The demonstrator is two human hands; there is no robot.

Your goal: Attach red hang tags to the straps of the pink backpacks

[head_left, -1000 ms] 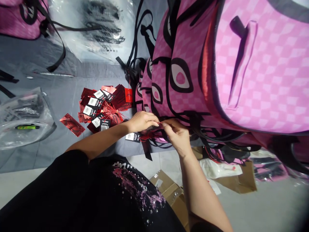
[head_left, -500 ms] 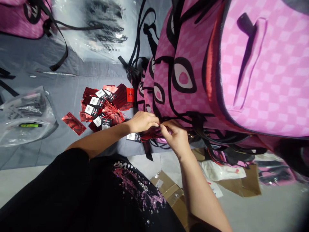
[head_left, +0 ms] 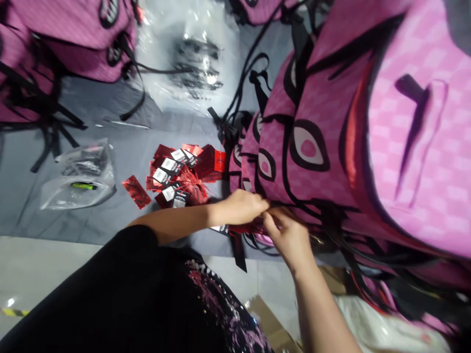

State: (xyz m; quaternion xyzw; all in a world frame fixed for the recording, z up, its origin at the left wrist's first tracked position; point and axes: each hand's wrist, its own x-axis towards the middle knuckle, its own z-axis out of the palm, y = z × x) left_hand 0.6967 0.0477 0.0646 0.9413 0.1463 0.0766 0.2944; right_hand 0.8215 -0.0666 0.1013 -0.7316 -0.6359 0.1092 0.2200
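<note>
My left hand (head_left: 243,207) and my right hand (head_left: 290,236) meet fingertip to fingertip at the lower side of a row of pink checkered backpacks (head_left: 327,186) with eye patterns. Both hands are closed in a pinch. What lies between the fingers is too small and blurred to name. Just below my left hand, red hang tags (head_left: 241,229) show in part, with a white label corner beside them. A pile of red and black hang tags (head_left: 180,171) with red strings lies left of the backpacks on the grey-covered table (head_left: 121,147).
A clear plastic bag (head_left: 99,189) with a green-yellow marker (head_left: 84,186) sits on the left. More pink backpacks (head_left: 84,29) lie at the far left, beside large clear bags (head_left: 165,93). Black straps (head_left: 239,255) hang over the table edge. A cardboard box (head_left: 272,326) stands on the floor.
My view has shifted left and up, so things appear farther right and lower, and more backpacks show at the far left. My hands stay pinched together at the same backpacks.
</note>
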